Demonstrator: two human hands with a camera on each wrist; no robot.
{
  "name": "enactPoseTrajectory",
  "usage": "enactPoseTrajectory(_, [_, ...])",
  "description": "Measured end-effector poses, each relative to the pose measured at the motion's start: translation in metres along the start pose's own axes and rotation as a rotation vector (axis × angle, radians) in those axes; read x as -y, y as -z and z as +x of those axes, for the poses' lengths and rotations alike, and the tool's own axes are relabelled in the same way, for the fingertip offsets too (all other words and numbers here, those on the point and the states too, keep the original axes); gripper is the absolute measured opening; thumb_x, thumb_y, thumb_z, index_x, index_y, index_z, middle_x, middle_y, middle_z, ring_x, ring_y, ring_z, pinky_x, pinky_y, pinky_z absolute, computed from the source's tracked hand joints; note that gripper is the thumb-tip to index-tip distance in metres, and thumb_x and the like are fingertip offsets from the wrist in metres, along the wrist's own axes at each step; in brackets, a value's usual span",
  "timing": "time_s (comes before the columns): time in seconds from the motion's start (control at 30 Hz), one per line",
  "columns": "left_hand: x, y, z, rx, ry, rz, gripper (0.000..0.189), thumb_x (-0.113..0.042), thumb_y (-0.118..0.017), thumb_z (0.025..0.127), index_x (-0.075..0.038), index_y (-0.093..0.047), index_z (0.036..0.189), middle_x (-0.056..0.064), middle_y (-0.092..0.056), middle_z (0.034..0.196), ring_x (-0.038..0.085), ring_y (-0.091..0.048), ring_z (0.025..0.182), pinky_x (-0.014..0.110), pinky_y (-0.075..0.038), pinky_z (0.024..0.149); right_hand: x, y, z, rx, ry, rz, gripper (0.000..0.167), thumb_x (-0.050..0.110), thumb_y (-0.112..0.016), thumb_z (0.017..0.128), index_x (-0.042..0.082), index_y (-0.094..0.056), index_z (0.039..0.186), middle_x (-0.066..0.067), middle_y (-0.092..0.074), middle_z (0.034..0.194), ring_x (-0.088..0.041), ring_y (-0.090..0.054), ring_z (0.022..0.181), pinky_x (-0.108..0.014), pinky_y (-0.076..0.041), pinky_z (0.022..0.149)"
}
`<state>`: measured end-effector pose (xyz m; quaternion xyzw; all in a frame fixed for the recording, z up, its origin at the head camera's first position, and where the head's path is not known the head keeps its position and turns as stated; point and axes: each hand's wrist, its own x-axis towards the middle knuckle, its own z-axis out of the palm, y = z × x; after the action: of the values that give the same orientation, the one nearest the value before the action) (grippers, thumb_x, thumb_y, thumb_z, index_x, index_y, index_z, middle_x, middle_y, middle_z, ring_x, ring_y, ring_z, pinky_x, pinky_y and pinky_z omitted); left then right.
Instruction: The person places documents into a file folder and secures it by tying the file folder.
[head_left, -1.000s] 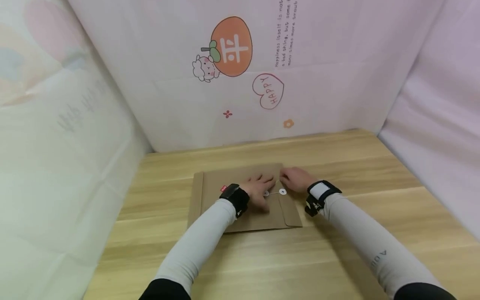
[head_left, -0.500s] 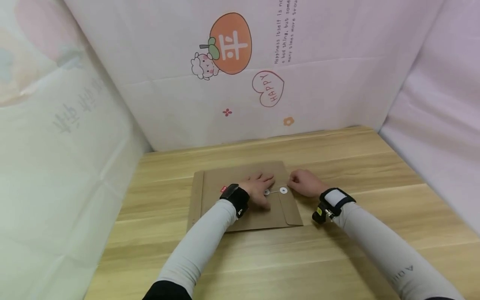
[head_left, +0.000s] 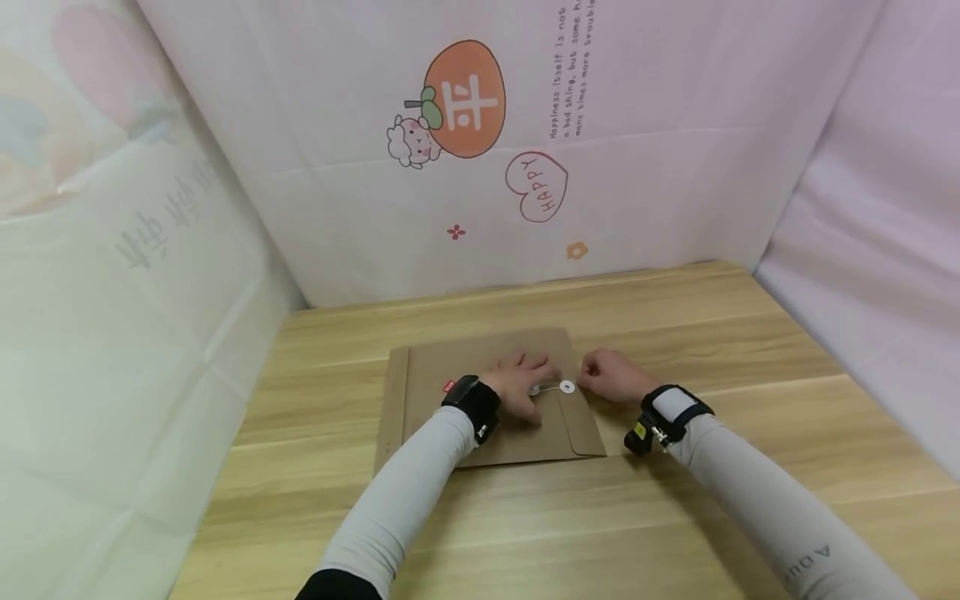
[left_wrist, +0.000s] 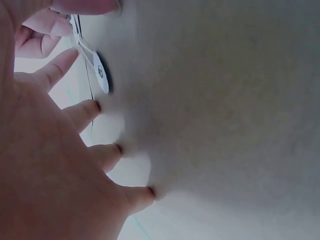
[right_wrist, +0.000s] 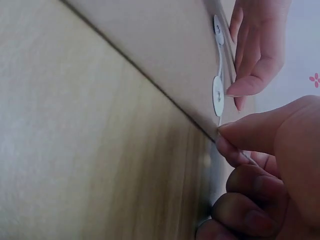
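Note:
A brown paper file envelope [head_left: 461, 354] lies flat on the table, its flap toward the right. Two white button discs carry a thin string between them; the flap's disc [head_left: 567, 387] shows beside the other disc [right_wrist: 218, 30] in the right wrist view. My left hand [head_left: 517, 387] rests spread on the envelope, fingertips touching the paper, index finger close to the string. Just off the envelope's right edge, my right hand [head_left: 615, 375] pinches the loose end of the string [right_wrist: 248, 157] between thumb and index finger, the other fingers curled.
The envelope lies on a wood-grain table [head_left: 675, 317]. White printed cloth [head_left: 345, 225] hangs behind it, and more cloth stands along the left and right sides. A small red label [head_left: 448, 386] sits near my left wrist.
My right hand has moved right from the flap to beyond the envelope's edge, then almost held still. My left hand stays on the envelope. The head view has tilted slightly.

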<state>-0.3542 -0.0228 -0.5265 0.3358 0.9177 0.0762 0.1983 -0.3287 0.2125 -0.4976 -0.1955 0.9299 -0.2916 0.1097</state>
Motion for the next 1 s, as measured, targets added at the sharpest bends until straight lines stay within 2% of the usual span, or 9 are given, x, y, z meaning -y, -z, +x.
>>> enactPoseTrajectory(0.2, [-0.003, 0.001, -0.005, 0.008, 0.014, -0.016, 0.079, -0.041, -0.078, 0.081, -0.048, -0.037, 0.149, -0.010, -0.008, 0.172, 0.033, 0.000, 0.158, 0.067, -0.009, 0.120, 0.000, -0.001, -0.001, 0.021, 0.005, 0.008, 0.017, 0.010, -0.063, 0.094, 0.009, -0.062, 0.077, -0.001, -0.057, 0.072, -0.016, -0.053, 0.063, -0.031, -0.044, 0.058])
enactPoseTrajectory(0.5, [-0.024, 0.026, -0.031, 0.012, 0.035, -0.060, 0.070, -0.034, -0.080, 0.082, -0.044, -0.044, 0.141, -0.008, -0.012, 0.172, 0.034, -0.006, 0.157, 0.065, -0.011, 0.120, 0.003, 0.000, -0.007, 0.067, 0.060, 0.028, 0.017, 0.006, -0.062, 0.095, 0.007, -0.065, 0.078, -0.001, -0.058, 0.072, -0.015, -0.053, 0.064, -0.030, -0.045, 0.058])
enactPoseTrajectory(0.6, [-0.027, 0.028, -0.034, 0.014, 0.036, -0.072, 0.069, -0.033, -0.080, 0.083, -0.042, -0.044, 0.141, -0.007, -0.012, 0.172, 0.034, -0.004, 0.157, 0.064, -0.008, 0.121, 0.006, -0.001, -0.015, 0.075, 0.064, 0.015, 0.017, 0.006, -0.062, 0.095, 0.008, -0.065, 0.078, 0.000, -0.058, 0.072, -0.014, -0.053, 0.065, -0.029, -0.044, 0.059])
enactPoseTrajectory(0.83, [-0.020, 0.013, -0.021, 0.020, 0.050, -0.051, 0.072, -0.040, -0.081, 0.082, -0.047, -0.043, 0.142, -0.011, -0.010, 0.172, 0.031, -0.004, 0.158, 0.063, -0.009, 0.121, 0.020, -0.015, -0.043, 0.076, 0.090, -0.019, 0.016, 0.008, -0.060, 0.096, 0.010, -0.065, 0.081, 0.002, -0.059, 0.072, -0.012, -0.053, 0.061, -0.028, -0.044, 0.054])
enactPoseTrajectory(1.0, [-0.012, 0.007, -0.013, 0.000, 0.042, -0.040, 0.076, -0.040, -0.081, 0.080, -0.048, -0.040, 0.144, -0.012, -0.009, 0.172, 0.031, -0.002, 0.158, 0.063, -0.008, 0.121, 0.028, -0.020, -0.051, 0.036, 0.038, -0.093, 0.022, 0.014, -0.058, 0.101, 0.014, -0.062, 0.079, 0.003, -0.056, 0.070, -0.012, -0.051, 0.060, -0.029, -0.042, 0.055])
